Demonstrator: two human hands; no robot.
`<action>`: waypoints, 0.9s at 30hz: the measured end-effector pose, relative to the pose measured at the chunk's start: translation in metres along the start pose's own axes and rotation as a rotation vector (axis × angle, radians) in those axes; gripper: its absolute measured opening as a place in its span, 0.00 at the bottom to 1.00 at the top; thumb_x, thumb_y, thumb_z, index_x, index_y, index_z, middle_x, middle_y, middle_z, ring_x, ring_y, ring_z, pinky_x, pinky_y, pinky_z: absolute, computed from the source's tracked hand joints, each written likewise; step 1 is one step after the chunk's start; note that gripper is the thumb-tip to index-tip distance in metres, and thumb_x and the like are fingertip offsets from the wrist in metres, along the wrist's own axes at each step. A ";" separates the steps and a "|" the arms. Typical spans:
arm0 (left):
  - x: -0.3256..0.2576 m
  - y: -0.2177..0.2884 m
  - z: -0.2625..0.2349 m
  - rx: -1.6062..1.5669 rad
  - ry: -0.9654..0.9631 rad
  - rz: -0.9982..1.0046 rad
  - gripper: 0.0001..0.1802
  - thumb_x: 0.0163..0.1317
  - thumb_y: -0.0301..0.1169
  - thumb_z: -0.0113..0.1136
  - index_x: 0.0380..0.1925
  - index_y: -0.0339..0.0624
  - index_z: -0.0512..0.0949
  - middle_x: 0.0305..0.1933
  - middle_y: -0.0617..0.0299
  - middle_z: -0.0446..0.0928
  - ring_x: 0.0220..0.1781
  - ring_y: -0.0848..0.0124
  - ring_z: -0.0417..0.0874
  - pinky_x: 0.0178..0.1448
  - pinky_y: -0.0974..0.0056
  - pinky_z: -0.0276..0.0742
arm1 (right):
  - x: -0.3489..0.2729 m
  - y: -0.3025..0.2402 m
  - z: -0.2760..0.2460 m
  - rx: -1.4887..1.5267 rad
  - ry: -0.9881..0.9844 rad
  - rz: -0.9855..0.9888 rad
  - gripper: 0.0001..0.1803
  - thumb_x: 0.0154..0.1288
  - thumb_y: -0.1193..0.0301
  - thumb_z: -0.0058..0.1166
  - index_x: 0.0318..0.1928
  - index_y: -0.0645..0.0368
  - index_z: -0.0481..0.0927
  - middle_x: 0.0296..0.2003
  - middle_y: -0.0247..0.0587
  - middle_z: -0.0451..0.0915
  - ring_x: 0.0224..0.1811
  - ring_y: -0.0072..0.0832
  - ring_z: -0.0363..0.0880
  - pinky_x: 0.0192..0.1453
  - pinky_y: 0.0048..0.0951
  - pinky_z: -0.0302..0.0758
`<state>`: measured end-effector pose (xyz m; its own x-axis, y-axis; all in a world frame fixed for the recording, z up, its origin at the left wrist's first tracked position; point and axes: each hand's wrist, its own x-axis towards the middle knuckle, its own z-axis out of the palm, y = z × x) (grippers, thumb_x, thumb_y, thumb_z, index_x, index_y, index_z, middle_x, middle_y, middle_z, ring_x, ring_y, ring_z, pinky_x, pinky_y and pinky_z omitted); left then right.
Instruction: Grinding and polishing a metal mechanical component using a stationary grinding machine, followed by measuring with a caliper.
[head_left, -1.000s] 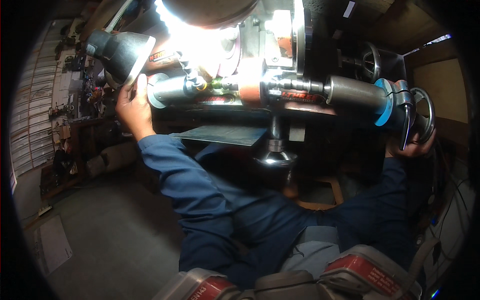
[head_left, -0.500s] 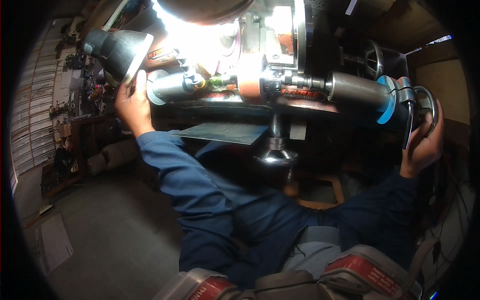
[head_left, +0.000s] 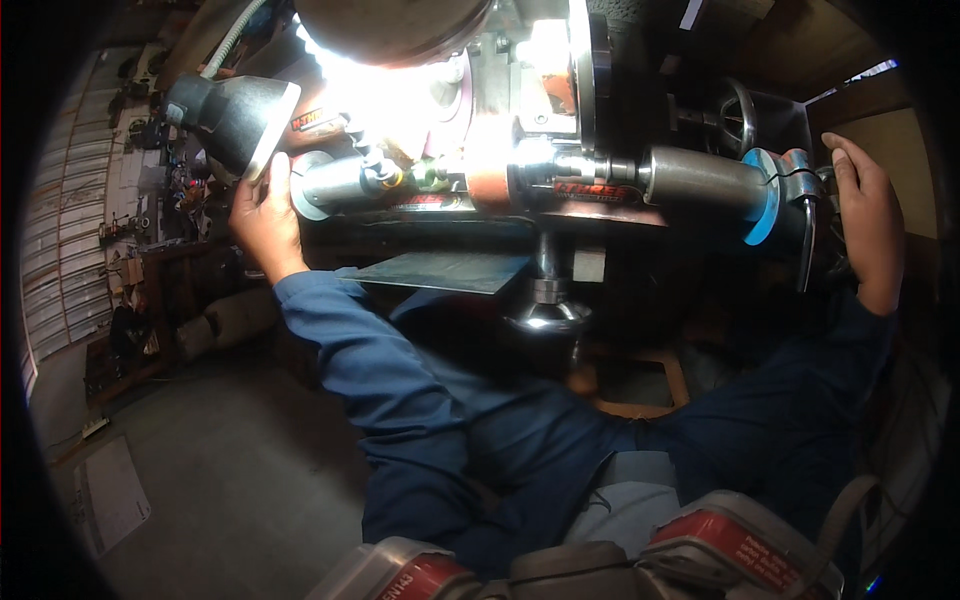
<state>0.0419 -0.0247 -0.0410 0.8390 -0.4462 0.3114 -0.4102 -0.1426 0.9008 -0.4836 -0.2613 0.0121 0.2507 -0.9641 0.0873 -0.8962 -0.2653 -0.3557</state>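
At the left end of a grey metal cylinder point(head_left: 335, 185) on a bench grinding machine, my left hand point(head_left: 268, 225) is closed, its thumb up along the pale end disc point(head_left: 311, 186). The other fingers are mostly hidden, and what they grip cannot be made out. On the right, my right hand point(head_left: 868, 215) is open, fingers stretched upward, beside the small, dark handwheel at the machine's right end. A thicker grey cylinder point(head_left: 705, 182) lies between there and the middle, with a blue ring point(head_left: 762, 200) and a clamp lever point(head_left: 806, 245) on it.
A black lamp point(head_left: 235, 120) hangs above my left hand, and bright glare washes out the grinding area. Under the machine are a flat metal sheet point(head_left: 440, 270) and a shiny round knob point(head_left: 548, 315). Another handwheel point(head_left: 738, 115) sits at the back right. Cluttered shelving stands far left.
My right hand has let go of the handwheel rim, its fingers straightening as it rose slightly to the right. The left hand stays at the cylinder's left end. The view has shifted a little.
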 end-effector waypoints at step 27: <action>-0.012 0.013 0.007 0.065 -0.022 0.068 0.12 0.61 0.29 0.66 0.39 0.30 0.81 0.38 0.56 0.83 0.38 0.74 0.82 0.45 0.71 0.77 | -0.060 0.051 0.104 -0.231 1.205 -0.504 0.22 0.77 0.65 0.36 0.49 0.77 0.73 0.44 0.58 0.79 0.42 0.43 0.83 0.46 0.33 0.81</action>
<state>0.0241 -0.0276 -0.0347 0.8007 -0.4762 0.3634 -0.4886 -0.1684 0.8561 -0.5062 -0.2161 -0.1079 0.1998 -0.1351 0.9705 -0.8728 -0.4747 0.1136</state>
